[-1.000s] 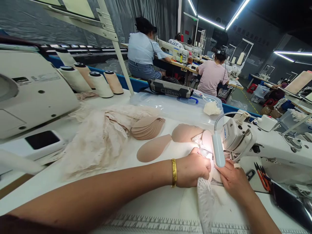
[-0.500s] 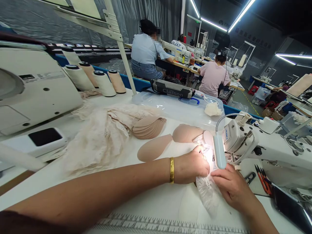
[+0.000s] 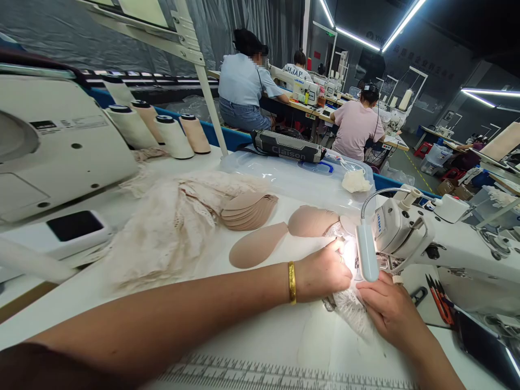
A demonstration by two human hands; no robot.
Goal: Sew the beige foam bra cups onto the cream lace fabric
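Under the lamp of a white sewing machine (image 3: 400, 222), my left hand (image 3: 327, 273) is closed on white lace fabric (image 3: 352, 309), its fingertips bright with glare. My right hand (image 3: 388, 306) lies on the other side of the lace, fingers bent with their tips at its edge. Whether the right fingers pinch the lace cannot be made out. Lamp and machine head hide the needle area. Just beyond my left hand rests a beige bra cup piece (image 3: 312, 221) touching the lace. A single beige cup piece (image 3: 257, 246) and a fanned stack of cup pieces (image 3: 248, 211) lie further left.
A heap of cream lace (image 3: 170, 233) covers the table's left. Thread cones (image 3: 174, 138) and a clear plastic box lid (image 3: 276, 170) stand behind. Red-handled snips (image 3: 439, 300) and a phone (image 3: 485, 344) lie right. A printed ruler (image 3: 284, 375) runs along the front. Co-workers sit beyond.
The lace has advanced away from me toward the machine, and less hangs at the front. My left hand has shifted slightly right and away; the right hand has moved a little right.
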